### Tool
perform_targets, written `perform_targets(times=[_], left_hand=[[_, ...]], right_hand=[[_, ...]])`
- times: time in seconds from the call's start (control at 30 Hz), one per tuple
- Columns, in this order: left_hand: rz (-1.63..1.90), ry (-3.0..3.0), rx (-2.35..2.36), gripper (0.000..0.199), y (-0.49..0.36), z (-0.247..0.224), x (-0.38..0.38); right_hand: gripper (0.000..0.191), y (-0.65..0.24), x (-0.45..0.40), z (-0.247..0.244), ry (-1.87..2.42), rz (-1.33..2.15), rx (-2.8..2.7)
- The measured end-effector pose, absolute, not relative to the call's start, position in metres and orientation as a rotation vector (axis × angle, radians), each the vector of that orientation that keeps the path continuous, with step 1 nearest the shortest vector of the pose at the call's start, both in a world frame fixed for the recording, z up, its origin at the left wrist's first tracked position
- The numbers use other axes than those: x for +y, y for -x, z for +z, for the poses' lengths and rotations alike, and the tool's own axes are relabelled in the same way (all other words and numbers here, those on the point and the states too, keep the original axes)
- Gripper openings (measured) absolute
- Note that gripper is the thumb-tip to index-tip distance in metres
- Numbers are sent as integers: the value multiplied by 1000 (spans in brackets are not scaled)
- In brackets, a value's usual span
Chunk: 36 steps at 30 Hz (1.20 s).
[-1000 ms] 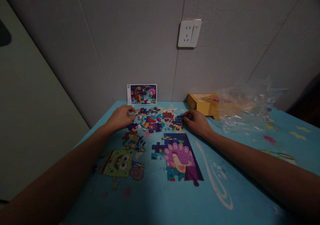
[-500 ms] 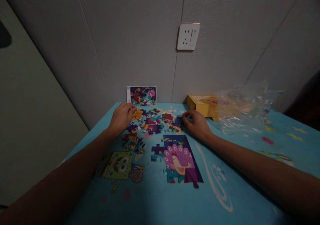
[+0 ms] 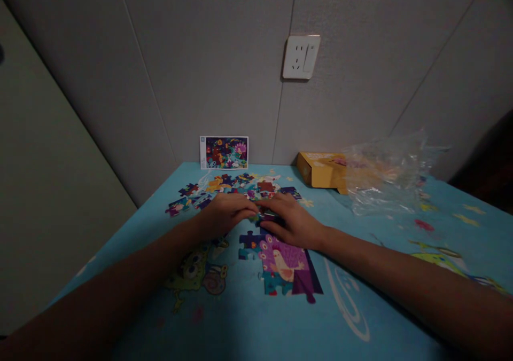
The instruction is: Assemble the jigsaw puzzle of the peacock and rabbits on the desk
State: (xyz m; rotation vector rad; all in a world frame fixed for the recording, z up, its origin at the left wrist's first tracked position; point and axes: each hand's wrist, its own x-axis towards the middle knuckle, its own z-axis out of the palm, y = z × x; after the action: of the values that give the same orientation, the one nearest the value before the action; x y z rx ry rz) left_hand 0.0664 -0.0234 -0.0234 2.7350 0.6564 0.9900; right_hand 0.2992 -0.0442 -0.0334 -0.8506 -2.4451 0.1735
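Observation:
My left hand (image 3: 229,212) is closed, thumb and fingers pinched together, at the upper left corner of a joined jigsaw section (image 3: 284,265) with a pink peacock on it. A small greenish puzzle piece (image 3: 254,218) shows at its fingertips, mostly hidden. From the right, my right hand (image 3: 292,219) lies over the section's top edge, thumb and fingers apart, its fingertips close to the left hand's. Dark puzzle surface shows between them. Behind both hands are scattered loose puzzle pieces (image 3: 214,182), some covered by the hands.
A picture card (image 3: 224,152) of the puzzle scene leans against the wall. A yellow box (image 3: 323,171) and a clear plastic bag (image 3: 385,177) lie at the back right. The blue tablecloth (image 3: 224,323) has printed cartoon figures. A wall socket (image 3: 301,56) is above.
Both hands have come from the two sides of the loose pieces to the middle, nearer me, and now meet at the joined section's top edge. The view has shifted slightly.

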Motion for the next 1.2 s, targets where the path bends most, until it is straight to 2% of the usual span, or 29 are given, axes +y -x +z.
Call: perform_targets(times=[0.1, 0.2, 0.3, 0.43, 0.67, 0.8, 1.03, 1.2], left_hand=[[1020, -2662, 724, 18, -68, -24, -26], [1056, -2655, 777, 40, -68, -23, -28], [1103, -2683, 753, 37, -68, -21, -29], [1124, -2671, 757, 28, -68, -21, -28], [1021, -2576, 905, 31, -66, -20, -27], [1044, -2501, 938, 26, -66, -19, -28], [1044, -2247, 899, 23, -66, -23, -27], [1050, -2307, 882, 10, -65, -23, -24]], right_hand=[[31, -295, -44, -33, 930, 363, -2343], [24, -292, -44, -30, 1024, 657, -2078], [43, -292, -44, -28, 1011, 891, -1979], [54, -293, -43, -29, 942, 857, -2020], [43, -294, -40, -34, 987, 987, -2066], [39, -294, -37, -38, 1004, 1038, -2021], [44, -295, -33, -43, 1010, 1119, -1837], [46, -294, -34, -40, 969, 1088, -1784]])
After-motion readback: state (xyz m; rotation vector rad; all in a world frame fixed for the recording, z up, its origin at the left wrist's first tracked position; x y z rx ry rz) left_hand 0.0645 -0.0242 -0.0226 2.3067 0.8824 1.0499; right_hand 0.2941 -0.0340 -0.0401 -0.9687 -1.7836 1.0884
